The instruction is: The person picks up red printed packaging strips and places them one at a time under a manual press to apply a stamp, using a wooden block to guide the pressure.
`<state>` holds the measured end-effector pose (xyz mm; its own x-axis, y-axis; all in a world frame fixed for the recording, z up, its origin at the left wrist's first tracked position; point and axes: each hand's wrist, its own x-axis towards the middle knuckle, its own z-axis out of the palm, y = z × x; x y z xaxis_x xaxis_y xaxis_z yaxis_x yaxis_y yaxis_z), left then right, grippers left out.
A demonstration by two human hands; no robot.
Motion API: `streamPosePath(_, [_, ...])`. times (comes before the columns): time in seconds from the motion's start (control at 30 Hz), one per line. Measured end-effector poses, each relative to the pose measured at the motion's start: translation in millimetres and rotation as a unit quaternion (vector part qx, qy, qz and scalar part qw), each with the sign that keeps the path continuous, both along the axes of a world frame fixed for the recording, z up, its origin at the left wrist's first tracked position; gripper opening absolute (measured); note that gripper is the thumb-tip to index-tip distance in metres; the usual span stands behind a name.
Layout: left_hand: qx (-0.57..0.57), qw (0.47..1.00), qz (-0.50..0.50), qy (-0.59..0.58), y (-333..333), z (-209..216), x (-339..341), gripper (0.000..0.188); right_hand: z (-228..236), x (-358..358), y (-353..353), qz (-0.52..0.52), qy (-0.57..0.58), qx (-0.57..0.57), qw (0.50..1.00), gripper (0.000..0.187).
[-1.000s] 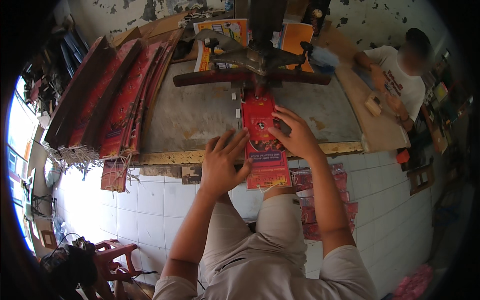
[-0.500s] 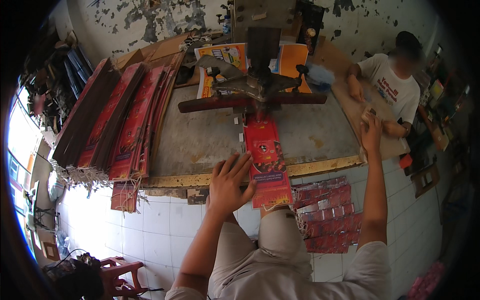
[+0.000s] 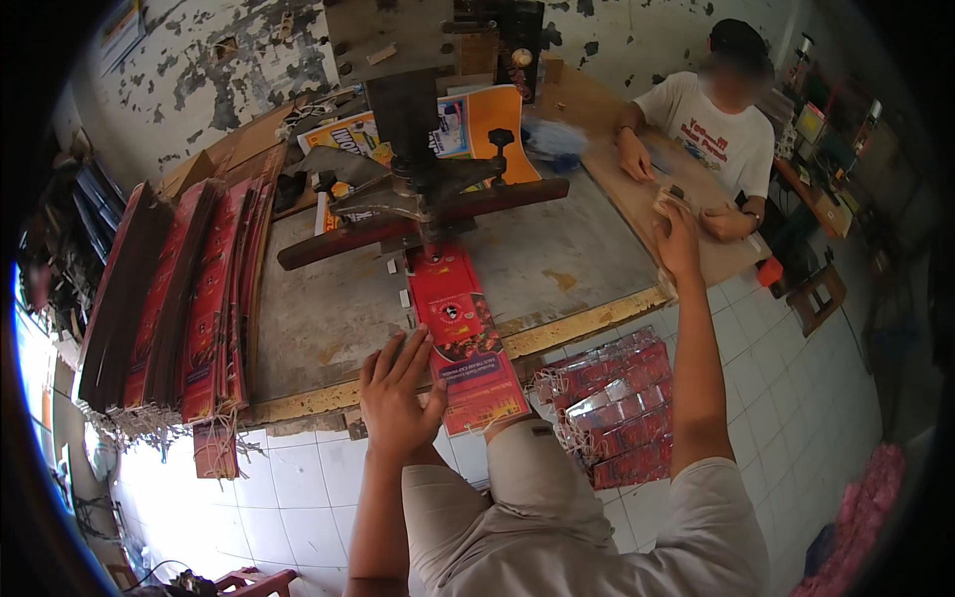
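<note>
A long red printed card strip (image 3: pixel 464 328) lies on the grey metal table (image 3: pixel 338 328), its near end jutting past the front edge over my legs. The strip's far end passes under a dark metal press head (image 3: pixel 423 214) with a wide bar. My left hand (image 3: pixel 403 393) is open, fingers spread, resting at the strip's left edge. At the table's right side, my right hand (image 3: pixel 679 242) has its fingers closed around a small pale block-like piece (image 3: pixel 668 197) with a dark top; its kind is unclear.
Stacks of red printed strips (image 3: pixel 214 308) with white strings stand at the left. Shiny red packets (image 3: pixel 622 408) lie on the tiled floor at right. A person (image 3: pixel 726 119) in a white shirt works at the board (image 3: pixel 607 164). Colourful printed sheets (image 3: pixel 497 114) lie behind the press.
My view has turned to the right, so everything sits further left in the picture. My left hand remains by the strip, and my right hand stays at the table's right side.
</note>
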<state>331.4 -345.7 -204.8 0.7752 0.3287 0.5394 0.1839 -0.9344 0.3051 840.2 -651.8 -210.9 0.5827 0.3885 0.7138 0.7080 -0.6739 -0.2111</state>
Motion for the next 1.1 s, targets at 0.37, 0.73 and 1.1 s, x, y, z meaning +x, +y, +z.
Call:
streamPosePath(0.37, [0.000,1.000,-0.008,0.002,0.3,2.5,-3.7,0.062,-10.1,11.7,-2.8,-0.086,-0.011,-0.017,0.996,0.051])
streamPosePath(0.73, [0.004,1.000,-0.002,0.015,-1.4,3.1,-1.0,0.064,20.0,36.6,-23.5,-0.014,0.076,-0.052,0.996,0.041])
streamPosePath(1.1, [-0.013,1.000,-0.001,0.010,-1.2,0.1,-2.8,0.064,54.3,-239.2,17.5,0.298,0.225,-0.001,0.928,0.053])
